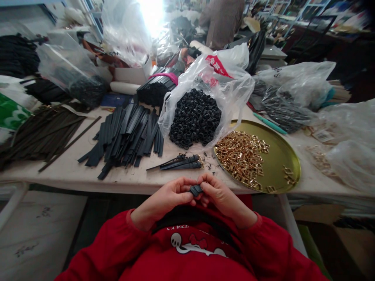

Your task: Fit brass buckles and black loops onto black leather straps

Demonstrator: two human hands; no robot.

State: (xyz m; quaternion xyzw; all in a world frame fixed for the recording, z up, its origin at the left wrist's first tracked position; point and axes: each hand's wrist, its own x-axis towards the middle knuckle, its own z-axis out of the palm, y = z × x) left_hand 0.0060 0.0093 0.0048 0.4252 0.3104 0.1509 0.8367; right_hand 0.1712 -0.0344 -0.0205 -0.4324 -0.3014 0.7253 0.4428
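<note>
A short dark strap (195,190) is pinched between both hands at the table's front edge. My left hand (178,192) is closed on its left side, thumb lying along it. My right hand (214,192) grips the other side with thumb and fingers; any buckle there is hidden. Just beyond lies a small bundle of black straps with gold buckles (181,162). To the right stands a round gold tray (281,150) with a heap of gold buckles (241,158). Straight ahead, an open plastic bag (234,91) holds many small black loops (195,119).
Flat black strips (129,134) are piled left of the loops, and brown strips (38,134) lie farther left. A teal pen-like tool (270,123) rests behind the tray. Clear bags (351,144) crowd the right side. A person (224,23) is at the back.
</note>
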